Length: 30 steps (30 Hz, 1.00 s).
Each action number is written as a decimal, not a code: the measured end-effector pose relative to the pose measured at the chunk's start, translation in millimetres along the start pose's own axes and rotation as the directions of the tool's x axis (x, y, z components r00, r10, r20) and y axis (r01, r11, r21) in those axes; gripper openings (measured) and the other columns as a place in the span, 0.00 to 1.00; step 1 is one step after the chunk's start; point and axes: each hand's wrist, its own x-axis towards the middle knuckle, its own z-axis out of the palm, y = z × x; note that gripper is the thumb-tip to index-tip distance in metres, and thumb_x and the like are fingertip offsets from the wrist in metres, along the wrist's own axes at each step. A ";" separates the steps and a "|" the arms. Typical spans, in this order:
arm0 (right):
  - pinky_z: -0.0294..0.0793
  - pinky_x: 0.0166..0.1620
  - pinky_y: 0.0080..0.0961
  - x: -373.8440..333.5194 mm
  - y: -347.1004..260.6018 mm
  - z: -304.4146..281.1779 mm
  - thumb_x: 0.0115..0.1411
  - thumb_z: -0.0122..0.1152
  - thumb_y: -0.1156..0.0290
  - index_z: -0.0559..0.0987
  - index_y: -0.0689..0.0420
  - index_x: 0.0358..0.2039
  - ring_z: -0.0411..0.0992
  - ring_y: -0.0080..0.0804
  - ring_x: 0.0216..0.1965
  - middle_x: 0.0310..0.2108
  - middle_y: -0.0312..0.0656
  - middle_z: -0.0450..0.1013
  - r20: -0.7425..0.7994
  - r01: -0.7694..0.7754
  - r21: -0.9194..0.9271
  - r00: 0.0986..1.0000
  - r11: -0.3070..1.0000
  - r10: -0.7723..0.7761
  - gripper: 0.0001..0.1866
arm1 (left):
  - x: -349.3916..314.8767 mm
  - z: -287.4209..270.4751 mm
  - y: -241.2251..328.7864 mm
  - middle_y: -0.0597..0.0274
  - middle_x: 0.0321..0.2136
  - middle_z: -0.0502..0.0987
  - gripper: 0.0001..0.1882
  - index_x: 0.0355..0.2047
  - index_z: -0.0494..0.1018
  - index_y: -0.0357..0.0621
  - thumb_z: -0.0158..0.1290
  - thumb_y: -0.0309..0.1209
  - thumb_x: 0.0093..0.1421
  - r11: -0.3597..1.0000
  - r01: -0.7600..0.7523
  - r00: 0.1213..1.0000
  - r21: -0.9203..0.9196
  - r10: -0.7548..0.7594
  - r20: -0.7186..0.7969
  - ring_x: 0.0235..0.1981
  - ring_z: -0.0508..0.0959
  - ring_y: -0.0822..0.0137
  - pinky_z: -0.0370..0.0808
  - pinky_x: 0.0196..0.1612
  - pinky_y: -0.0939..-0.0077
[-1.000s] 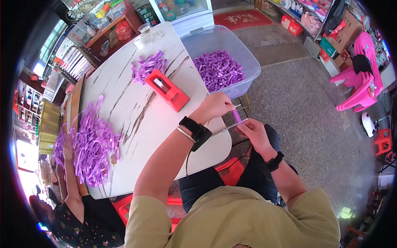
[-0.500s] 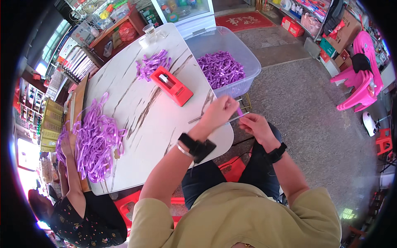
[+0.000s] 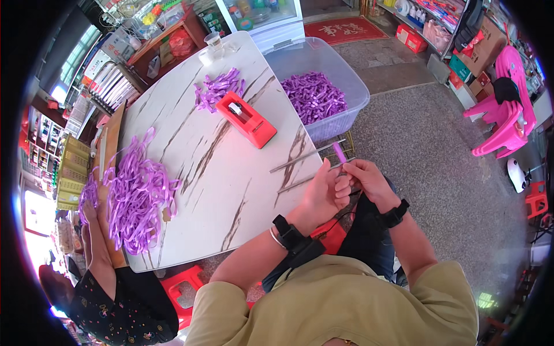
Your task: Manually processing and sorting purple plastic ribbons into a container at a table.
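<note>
Two thin metal rods [image 3: 297,164] stick out past the table's right edge. A short band of purple ribbon [image 3: 339,153] lies across their outer ends. My right hand [image 3: 369,181] is closed in a pinch at the ribbon's lower end, by the nearer rod. Just left of it, my left hand [image 3: 324,195] has its fingers curled in and its thumb up; what it holds, if anything, is hidden. A red tape dispenser [image 3: 247,120] stands on the marble-patterned table [image 3: 202,196], beside a small heap of cut purple ribbons [image 3: 219,89].
A clear plastic bin [image 3: 352,81] of folded purple ribbon pieces stands beyond the rods. Long purple ribbons [image 3: 138,196] are piled at the table's left, where another person's arms [image 3: 99,236] reach in. Plastic cups [image 3: 213,43] stand at the far end.
My left hand has dropped from above the rods toward me, to beside my right hand. The ribbon now shows as a flat band across the rods. My right hand has shifted slightly right.
</note>
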 end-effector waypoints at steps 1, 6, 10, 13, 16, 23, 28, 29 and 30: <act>0.60 0.24 0.09 0.2 -0.3 0.0 0.55 0.53 0.65 0.74 0.55 0.27 0.64 0.13 0.19 0.19 0.27 0.67 -0.003 -0.002 -0.001 1.000 1.000 0.002 0.08 | 0.6 -1.5 -0.2 0.72 0.15 0.52 0.23 0.34 0.60 0.44 0.32 0.52 0.59 1.000 0.002 1.000 -0.003 -0.002 0.001 0.17 0.54 0.78 0.53 0.21 0.85; 0.61 0.21 0.11 -1.9 -11.4 1.6 0.56 0.50 0.65 0.73 0.57 0.26 0.64 0.15 0.18 0.18 0.30 0.67 -0.046 0.032 -0.144 0.998 0.989 -0.039 0.09 | 0.8 -4.9 -2.1 0.72 0.15 0.52 0.22 0.40 0.61 0.43 0.33 0.49 0.60 0.991 -0.013 0.990 -0.134 0.031 0.134 0.18 0.54 0.77 0.53 0.21 0.85; 0.65 0.25 0.13 -10.5 -59.9 -3.9 0.56 0.50 0.63 0.74 0.61 0.24 0.67 0.18 0.20 0.20 0.36 0.69 -0.070 -0.008 -0.499 0.997 0.866 -0.031 0.13 | -1.1 -9.5 1.2 0.72 0.15 0.51 0.22 0.43 0.61 0.43 0.33 0.47 0.60 0.982 0.010 0.981 -0.190 0.027 0.192 0.18 0.54 0.76 0.54 0.22 0.84; 0.65 0.26 0.14 8.2 -93.4 1.1 0.56 0.50 0.63 0.74 0.61 0.27 0.66 0.17 0.21 0.21 0.35 0.70 -0.014 0.229 -0.480 0.963 0.847 -0.269 0.13 | -4.3 -8.7 0.6 0.70 0.15 0.52 0.17 0.39 0.62 0.46 0.34 0.45 0.61 0.972 0.009 0.979 -0.237 0.039 0.198 0.18 0.55 0.74 0.55 0.22 0.84; 0.61 0.25 0.11 33.2 -125.4 41.7 0.56 0.49 0.64 0.74 0.60 0.33 0.63 0.15 0.22 0.24 0.32 0.71 0.145 0.406 -0.585 0.904 0.702 -0.402 0.12 | -1.4 -16.1 -5.3 0.69 0.15 0.53 0.15 0.38 0.63 0.48 0.34 0.43 0.61 0.956 0.024 0.973 -0.294 0.046 0.228 0.19 0.56 0.72 0.57 0.24 0.82; 0.62 0.26 0.12 135.3 -131.9 132.0 0.54 0.53 0.63 0.75 0.59 0.32 0.63 0.15 0.22 0.25 0.31 0.72 0.443 0.465 -0.689 0.877 0.556 -0.185 0.13 | 2.5 -21.6 -9.6 0.70 0.15 0.55 0.10 0.38 0.63 0.51 0.35 0.37 0.60 0.975 -0.010 0.960 -0.222 0.071 0.270 0.20 0.58 0.73 0.58 0.26 0.81; 0.59 0.24 0.13 155.6 -130.5 160.2 0.51 0.56 0.59 0.77 0.58 0.28 0.63 0.15 0.21 0.21 0.31 0.72 0.347 0.264 -0.781 0.937 0.567 0.042 0.14 | 4.2 -24.1 -9.6 0.72 0.16 0.56 0.11 0.42 0.65 0.52 0.38 0.33 0.59 0.982 -0.044 0.948 -0.183 0.099 0.304 0.22 0.59 0.75 0.59 0.27 0.84; 0.56 0.23 0.13 154.4 -130.1 162.9 0.51 0.57 0.58 0.77 0.57 0.27 0.62 0.15 0.20 0.20 0.31 0.72 0.350 0.229 -0.773 0.932 0.592 0.096 0.14 | 3.2 -25.1 -9.5 0.72 0.16 0.56 0.11 0.42 0.65 0.52 0.38 0.33 0.59 0.982 -0.047 0.947 -0.183 0.102 0.306 0.22 0.59 0.75 0.59 0.27 0.84; 0.54 0.21 0.13 152.4 -131.7 163.4 0.51 0.57 0.58 0.77 0.56 0.26 0.61 0.15 0.20 0.20 0.31 0.73 0.350 0.192 -0.766 0.925 0.613 0.147 0.14 | 3.1 -23.4 -10.1 0.72 0.16 0.56 0.08 0.37 0.64 0.53 0.38 0.32 0.58 0.982 -0.051 0.948 -0.184 0.105 0.300 0.22 0.59 0.75 0.59 0.27 0.84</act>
